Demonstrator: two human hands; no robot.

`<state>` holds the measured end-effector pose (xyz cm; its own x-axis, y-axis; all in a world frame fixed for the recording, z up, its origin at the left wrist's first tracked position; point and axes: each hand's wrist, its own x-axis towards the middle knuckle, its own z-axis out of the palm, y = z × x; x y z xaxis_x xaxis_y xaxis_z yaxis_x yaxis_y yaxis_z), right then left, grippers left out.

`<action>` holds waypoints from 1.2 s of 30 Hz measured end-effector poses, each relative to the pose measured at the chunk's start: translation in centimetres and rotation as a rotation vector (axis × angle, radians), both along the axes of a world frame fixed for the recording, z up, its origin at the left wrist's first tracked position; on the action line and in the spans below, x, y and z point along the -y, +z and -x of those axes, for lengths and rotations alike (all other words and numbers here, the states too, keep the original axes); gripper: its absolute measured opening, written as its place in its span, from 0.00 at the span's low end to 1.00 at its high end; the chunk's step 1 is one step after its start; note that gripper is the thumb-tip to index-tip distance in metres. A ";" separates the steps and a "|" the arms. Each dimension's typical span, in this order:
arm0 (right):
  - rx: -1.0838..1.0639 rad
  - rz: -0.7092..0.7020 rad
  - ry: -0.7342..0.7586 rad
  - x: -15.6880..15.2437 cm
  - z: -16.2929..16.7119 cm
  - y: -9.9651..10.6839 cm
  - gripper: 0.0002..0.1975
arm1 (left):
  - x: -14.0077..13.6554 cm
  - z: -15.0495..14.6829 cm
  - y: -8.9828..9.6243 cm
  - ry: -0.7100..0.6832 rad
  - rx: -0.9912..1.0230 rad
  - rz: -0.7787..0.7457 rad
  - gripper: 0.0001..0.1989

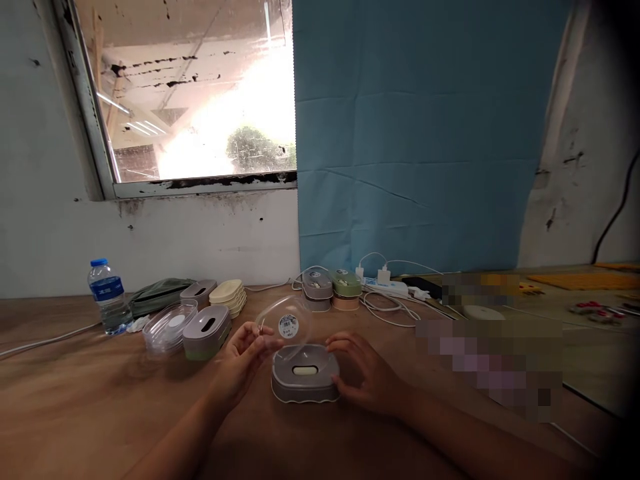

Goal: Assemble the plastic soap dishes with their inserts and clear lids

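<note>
My left hand [249, 353] pinches a clear plastic lid [270, 313] that has a round printed label [289, 327]. The lid is tilted up just above and behind a grey oval box [287, 387]. A slot in the box's top shows something cream-coloured [305, 371] inside. Around the right end of this box curves my right hand [367, 373], fingertips at its far corner and thumb at its near side. The box rests on the brown table in front of me.
To the left stand a grey-green box [206, 337], clear lids [167, 330], stacked cream trays [227, 293] and a water bottle [107, 300]. Behind are a grey lidded box [317, 290], a green one [346, 287] and a power strip [390, 287] with cables. A person is blurred at right.
</note>
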<state>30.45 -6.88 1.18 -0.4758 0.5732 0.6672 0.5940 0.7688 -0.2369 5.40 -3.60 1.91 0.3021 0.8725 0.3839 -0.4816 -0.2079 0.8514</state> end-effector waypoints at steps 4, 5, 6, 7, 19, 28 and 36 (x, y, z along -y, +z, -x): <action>-0.091 0.138 0.035 0.9 0.9 0.2 0.19 | 1.1 -0.4 0.2 0.095 -0.187 -0.266 0.09; -0.131 0.187 0.038 1.3 1.2 0.3 0.20 | 1.5 -0.6 0.3 0.129 -0.256 -0.351 0.08; -0.175 0.241 0.044 1.7 1.6 0.4 0.21 | 1.9 -0.8 0.3 0.160 -0.328 -0.452 0.07; -0.221 0.302 0.055 2.1 2.0 0.4 0.22 | 2.3 -1.0 0.2 0.181 -0.403 -0.562 0.06; -0.671 0.506 0.310 2.5 3.9 -0.9 0.40 | 3.8 -2.8 0.2 0.113 -0.727 -1.060 0.07; -0.237 0.349 0.118 -1.1 0.2 -0.6 0.35 | -0.6 0.3 -1.1 0.330 -0.490 -0.258 0.15; -0.096 0.497 0.118 -1.7 0.1 -1.5 0.31 | -2.1 -0.4 -2.9 0.112 -0.571 0.079 0.17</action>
<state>30.36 -5.19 -0.33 -0.5061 0.7782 0.3718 0.4676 0.6098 -0.6399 5.77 -1.51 -0.94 0.3460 0.9305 0.1199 0.0791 -0.1563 0.9845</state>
